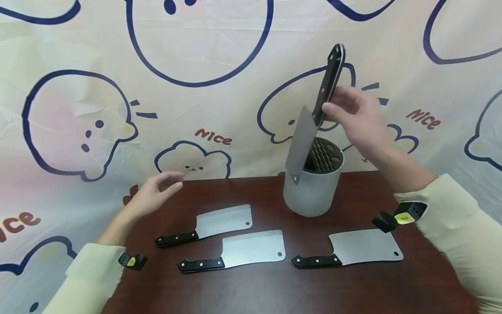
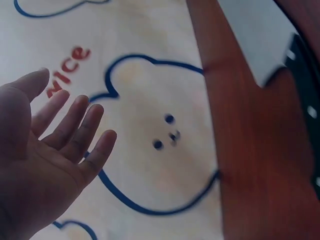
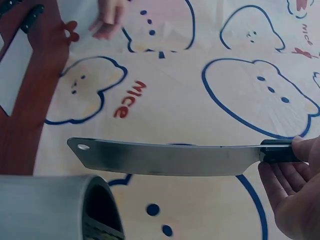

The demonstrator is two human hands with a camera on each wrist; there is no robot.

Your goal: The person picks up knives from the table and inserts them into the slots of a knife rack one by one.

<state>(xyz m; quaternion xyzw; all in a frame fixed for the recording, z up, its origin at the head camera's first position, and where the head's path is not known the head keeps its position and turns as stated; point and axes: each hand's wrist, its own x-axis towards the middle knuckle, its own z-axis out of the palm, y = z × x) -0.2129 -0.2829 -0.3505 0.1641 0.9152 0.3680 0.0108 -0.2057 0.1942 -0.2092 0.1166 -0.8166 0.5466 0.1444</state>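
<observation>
My right hand [image 1: 358, 113] pinches the black riveted handle of a cleaver [image 1: 302, 141] between thumb and fingers. The handle points up and the blade hangs down, tilted, in front of a grey knife holder [image 1: 311, 194]. In the right wrist view the cleaver's blade [image 3: 165, 157] is above the holder's rim, and a gap shows between them. Dark wavy slots [image 1: 324, 155] fill the holder's mouth. My left hand [image 1: 158, 194] hovers over the table's left back edge, fingers loosely bent, holding nothing; the left wrist view shows its spread fingers [image 2: 75, 125].
Three more cleavers lie flat on the dark wooden table [image 1: 251, 288], handles to the left: a back one [image 1: 225, 220], a middle one [image 1: 255, 248] and a right one [image 1: 364, 246]. A cloth [image 1: 219, 109] printed with cartoon animals hangs behind the table.
</observation>
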